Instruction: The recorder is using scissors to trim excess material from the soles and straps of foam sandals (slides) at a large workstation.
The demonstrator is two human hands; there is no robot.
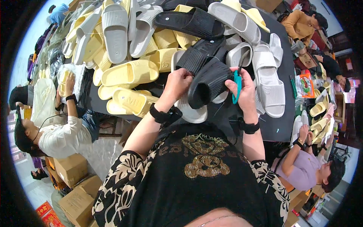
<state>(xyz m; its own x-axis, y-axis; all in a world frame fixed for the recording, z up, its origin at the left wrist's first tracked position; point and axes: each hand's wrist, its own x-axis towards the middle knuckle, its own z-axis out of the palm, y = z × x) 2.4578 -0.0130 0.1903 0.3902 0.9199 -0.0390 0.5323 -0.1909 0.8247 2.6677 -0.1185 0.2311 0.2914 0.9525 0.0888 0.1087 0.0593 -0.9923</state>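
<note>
A black ribbed slide slipper (211, 77) is tilted between my hands above the table, its opening toward me. My left hand (177, 85) is closed at its left edge, fingertips pinched against it. Teal-handled scissors (238, 86) are in my right hand (245, 90), blades pointing up and away; that thumb rests by the slipper's right side. Another black slipper (196, 56) lies right behind. Beneath them a pale grey slipper (192, 112) shows partly, the rest hidden.
Yellow slippers (130, 73) pile up at left, grey ones (269, 85) at right, on a dark table (278, 126). A co-worker in white (68, 134) handles a yellow slipper at left. Another in lilac (302, 170) works at right. Cardboard boxes (77, 206) stand at lower left.
</note>
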